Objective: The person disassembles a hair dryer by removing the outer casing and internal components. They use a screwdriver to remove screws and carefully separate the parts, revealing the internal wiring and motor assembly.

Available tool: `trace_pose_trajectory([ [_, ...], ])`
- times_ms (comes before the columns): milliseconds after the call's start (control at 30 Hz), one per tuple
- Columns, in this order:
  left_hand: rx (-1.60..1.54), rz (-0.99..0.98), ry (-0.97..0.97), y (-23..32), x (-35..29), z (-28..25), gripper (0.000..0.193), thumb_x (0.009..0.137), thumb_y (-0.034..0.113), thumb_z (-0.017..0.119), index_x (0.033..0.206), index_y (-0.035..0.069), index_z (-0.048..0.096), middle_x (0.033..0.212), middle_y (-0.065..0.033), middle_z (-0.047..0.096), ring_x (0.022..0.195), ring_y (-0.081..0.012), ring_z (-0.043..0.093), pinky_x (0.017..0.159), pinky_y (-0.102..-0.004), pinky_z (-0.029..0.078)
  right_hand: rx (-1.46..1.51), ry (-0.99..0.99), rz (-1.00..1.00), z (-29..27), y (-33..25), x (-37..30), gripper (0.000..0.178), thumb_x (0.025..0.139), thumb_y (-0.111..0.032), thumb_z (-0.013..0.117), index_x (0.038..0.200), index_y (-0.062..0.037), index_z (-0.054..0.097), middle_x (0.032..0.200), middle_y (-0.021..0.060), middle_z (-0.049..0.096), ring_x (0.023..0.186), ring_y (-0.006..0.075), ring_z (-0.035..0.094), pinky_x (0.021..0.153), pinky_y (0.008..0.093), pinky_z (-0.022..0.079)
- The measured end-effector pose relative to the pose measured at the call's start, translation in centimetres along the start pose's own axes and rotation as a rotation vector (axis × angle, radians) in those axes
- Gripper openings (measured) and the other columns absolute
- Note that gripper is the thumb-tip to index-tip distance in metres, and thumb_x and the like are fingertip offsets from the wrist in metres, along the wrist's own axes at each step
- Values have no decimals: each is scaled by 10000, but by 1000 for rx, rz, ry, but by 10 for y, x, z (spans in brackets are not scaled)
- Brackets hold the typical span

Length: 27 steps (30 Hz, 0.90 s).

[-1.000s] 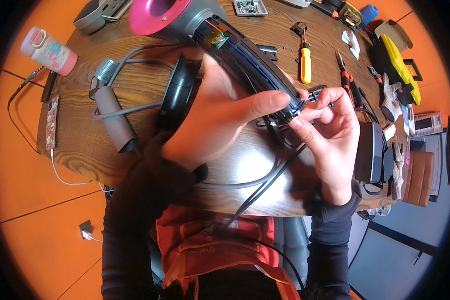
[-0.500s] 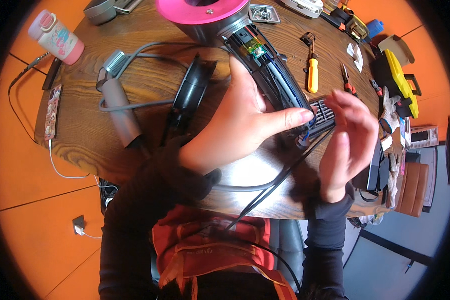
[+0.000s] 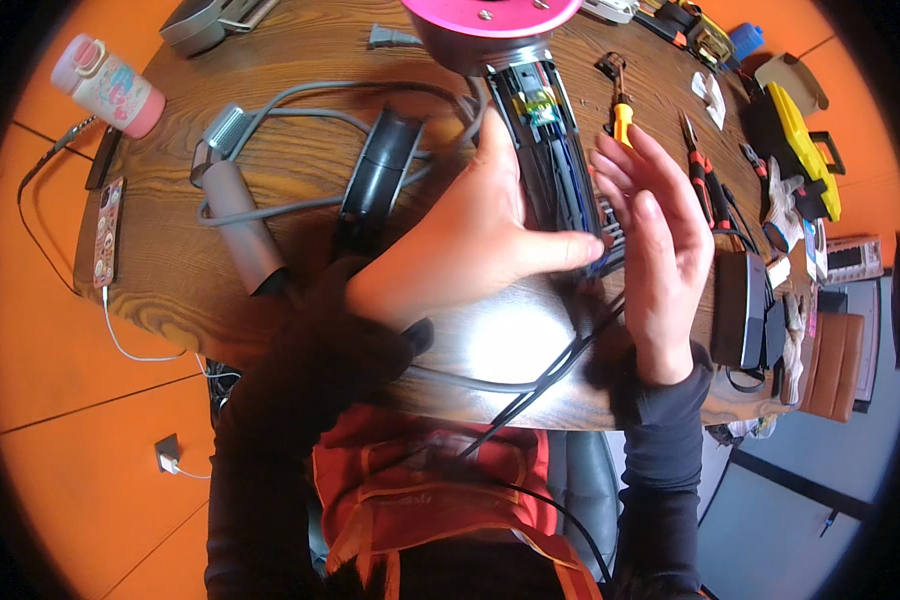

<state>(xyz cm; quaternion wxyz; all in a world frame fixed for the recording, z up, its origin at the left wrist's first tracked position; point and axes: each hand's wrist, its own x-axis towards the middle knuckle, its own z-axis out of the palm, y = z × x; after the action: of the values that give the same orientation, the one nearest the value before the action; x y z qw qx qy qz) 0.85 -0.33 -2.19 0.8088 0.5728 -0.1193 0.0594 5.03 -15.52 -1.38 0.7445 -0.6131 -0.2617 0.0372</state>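
A hair dryer [image 3: 553,150] with a pink ring at its head is held over the table, its handle opened lengthwise. Inside that handle a small green circuit board [image 3: 538,110] and blue wires show. My left hand [image 3: 460,235] grips the handle, thumb pressed across its lower end. Just right of the handle, my right hand [image 3: 665,235] is raised with fingers apart and nothing visible in it. To the left lie a black curved half-shell [image 3: 387,160] and a grey tubular sleeve [image 3: 240,222]. A black slotted part [image 3: 612,225] is partly hidden behind my right hand.
Around the wooden table [image 3: 300,140] lie a yellow-handled screwdriver [image 3: 622,120], red-and-black pliers [image 3: 705,180], a black box [image 3: 738,310] and a yellow-and-black toolbox [image 3: 800,150]. A grey cable [image 3: 290,212] loops at left, near a pink-and-white bottle [image 3: 115,90]. Black cables [image 3: 530,395] hang over the front edge.
The hair dryer has swung right at its head and its handle stands straighter in view. My right hand has shifted left and up a little. My left hand keeps its grip.
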Motion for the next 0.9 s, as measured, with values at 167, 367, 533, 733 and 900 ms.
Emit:
trace_pose_trajectory([
  [167, -89, -245, -244, 4, 4, 7, 969, 650, -100, 667, 1340, 42, 2, 1162, -120, 382, 1079, -170, 437, 864, -322, 428, 245, -118, 254, -8, -4, 3, 405, 892, -156, 509, 1238, 37, 425, 1014, 108, 591, 842, 129, 589, 710, 229, 477],
  [367, 517, -331, -509, 26, 40, 19, 790, 704, -68, 651, 1285, 9, 122, 1096, -146, 461, 974, -190, 533, 806, -303, 467, 322, -161, 303, -36, -7, 11, 305, 860, -196, 571, 1080, 10, 522, 871, 43, 613, 663, 85, 593, 544, 207, 484],
  [533, 911, -231, -604, 35, 69, 39, 734, 690, 84, 707, 1228, 19, 212, 979, -230, 526, 960, -238, 553, 794, -315, 446, 293, -108, 256, -64, -9, 15, 290, 844, -160, 596, 1058, 24, 529, 928, 55, 612, 797, 98, 599, 691, 225, 497],
  [733, 679, -173, -482, 26, 64, 58, 827, 701, -53, 648, 1311, 106, 114, 1035, -230, 529, 1003, -258, 556, 793, -330, 476, 306, -162, 214, -85, -12, 9, 277, 843, -161, 595, 1042, 23, 540, 1008, 98, 612, 881, 128, 603, 780, 262, 489],
  [900, 454, -187, -238, 18, 51, 55, 774, 727, -61, 641, 1309, 114, 162, 1071, -215, 527, 969, -233, 580, 800, -329, 497, 433, -5, 246, -84, -9, 7, 265, 876, -181, 541, 1037, 29, 538, 1126, 167, 563, 995, 210, 580, 858, 355, 477],
])
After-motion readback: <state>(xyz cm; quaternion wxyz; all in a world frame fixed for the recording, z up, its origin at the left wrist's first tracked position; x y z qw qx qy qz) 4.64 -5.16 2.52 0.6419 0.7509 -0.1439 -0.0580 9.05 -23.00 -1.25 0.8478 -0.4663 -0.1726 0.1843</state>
